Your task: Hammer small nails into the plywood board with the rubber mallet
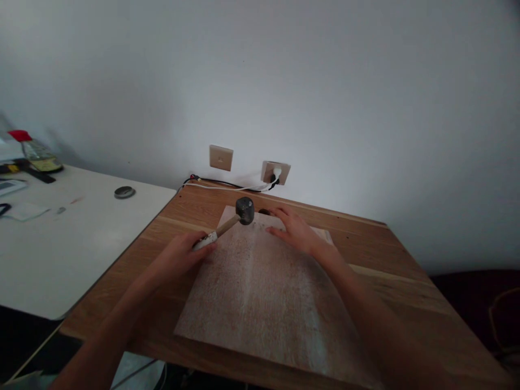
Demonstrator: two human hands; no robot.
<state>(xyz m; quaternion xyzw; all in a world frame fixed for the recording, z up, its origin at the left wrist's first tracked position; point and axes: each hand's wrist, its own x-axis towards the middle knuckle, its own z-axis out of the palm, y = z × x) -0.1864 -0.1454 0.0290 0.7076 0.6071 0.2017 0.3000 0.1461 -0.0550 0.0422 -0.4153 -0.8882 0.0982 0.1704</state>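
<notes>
My left hand (pixel 190 250) is closed around the handle of a rubber mallet (pixel 245 210). Its black head points away and to the right, over the far left part of a pale, worn wooden board (pixel 252 292). At the board's far edge, my right hand (pixel 294 230) has thumb and fingers spread apart. A pale strip shows between them; whether they touch it I cannot tell. Just beyond the fingertips lies a small dark round thing (pixel 264 212), partly hidden. The board lies flat on a brown wooden table.
Behind the wooden table (pixel 390 249) are a wall with two socket plates (pixel 221 157), a white plug and cables (pixel 227 187). A white table (pixel 77 233) adjoins on the left, bearing a round lid (pixel 124 192), a red-capped bottle (pixel 40 157) and other small things.
</notes>
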